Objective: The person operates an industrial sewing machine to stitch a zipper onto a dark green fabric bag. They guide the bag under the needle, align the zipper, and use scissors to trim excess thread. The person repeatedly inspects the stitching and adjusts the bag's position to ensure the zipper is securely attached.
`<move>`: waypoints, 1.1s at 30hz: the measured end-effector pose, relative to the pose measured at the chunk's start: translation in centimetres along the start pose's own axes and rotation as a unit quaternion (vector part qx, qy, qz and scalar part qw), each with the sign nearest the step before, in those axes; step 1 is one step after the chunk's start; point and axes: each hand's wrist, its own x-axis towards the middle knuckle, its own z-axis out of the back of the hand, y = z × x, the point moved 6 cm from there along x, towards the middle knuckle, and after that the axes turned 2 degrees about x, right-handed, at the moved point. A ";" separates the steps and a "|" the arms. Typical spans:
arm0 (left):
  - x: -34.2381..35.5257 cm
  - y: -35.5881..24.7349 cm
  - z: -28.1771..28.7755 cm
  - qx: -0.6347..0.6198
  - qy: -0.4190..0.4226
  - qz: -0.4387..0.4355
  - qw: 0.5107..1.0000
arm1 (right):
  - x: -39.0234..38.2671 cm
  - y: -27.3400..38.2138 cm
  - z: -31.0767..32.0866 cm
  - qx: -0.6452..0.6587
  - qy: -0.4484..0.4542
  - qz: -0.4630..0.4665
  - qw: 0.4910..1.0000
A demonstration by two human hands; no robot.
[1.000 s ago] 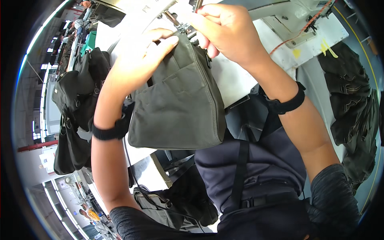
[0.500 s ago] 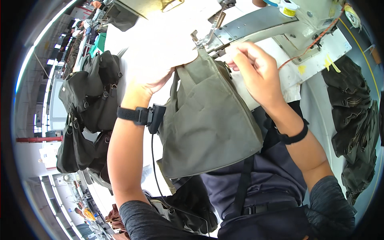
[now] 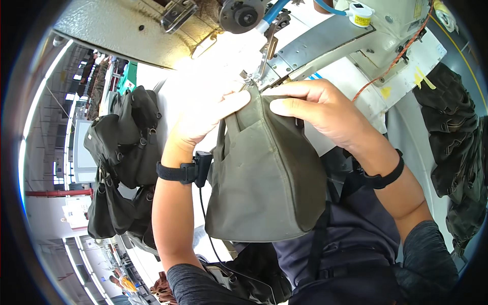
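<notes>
An olive-green fabric bag (image 3: pixel 264 178) hangs in front of me, its top edge pushed under the needle of a white industrial sewing machine (image 3: pixel 325 35). My left hand (image 3: pixel 203 114) grips the bag's upper left edge, brightly lit by the machine lamp. My right hand (image 3: pixel 317 109) pinches the upper right edge, thumb pressed flat on the fabric. Both wrists wear black bands, and the left band carries a small black device with a cable.
A heap of black bags (image 3: pixel 124 152) with straps and rings lies on the table to my left. More dark fabric pieces (image 3: pixel 457 147) are piled at the right. The white machine table (image 3: pixel 406 66) bears yellow tape marks and an orange wire.
The view has closed in on the machine. Both hands have carried the bag's top edge up to the needle, and the bag has turned so its broad side faces me.
</notes>
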 end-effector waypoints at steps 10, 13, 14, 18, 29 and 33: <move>-0.7 -1.4 -2.0 -0.095 0.037 0.073 0.992 | 0.3 1.0 -0.1 -0.016 -0.020 -0.031 0.999; -0.4 -1.9 -2.2 -0.098 0.040 0.064 0.992 | 0.3 1.0 0.0 -0.002 -0.038 -0.029 0.999; -0.4 -1.9 -2.1 -0.100 0.035 0.060 0.993 | 0.4 1.0 0.0 0.001 -0.038 -0.027 0.999; 0.0 -2.0 -1.8 -0.086 0.029 0.012 0.996 | 0.5 1.2 -0.2 -0.023 -0.041 -0.028 0.999; 1.1 -1.6 -1.0 -0.111 0.060 0.004 0.992 | 0.0 7.1 -2.1 -0.563 -0.180 0.249 0.767; 1.3 -0.6 -0.2 -0.073 0.061 0.035 0.995 | 0.9 7.3 -0.3 -0.583 -0.167 0.320 0.728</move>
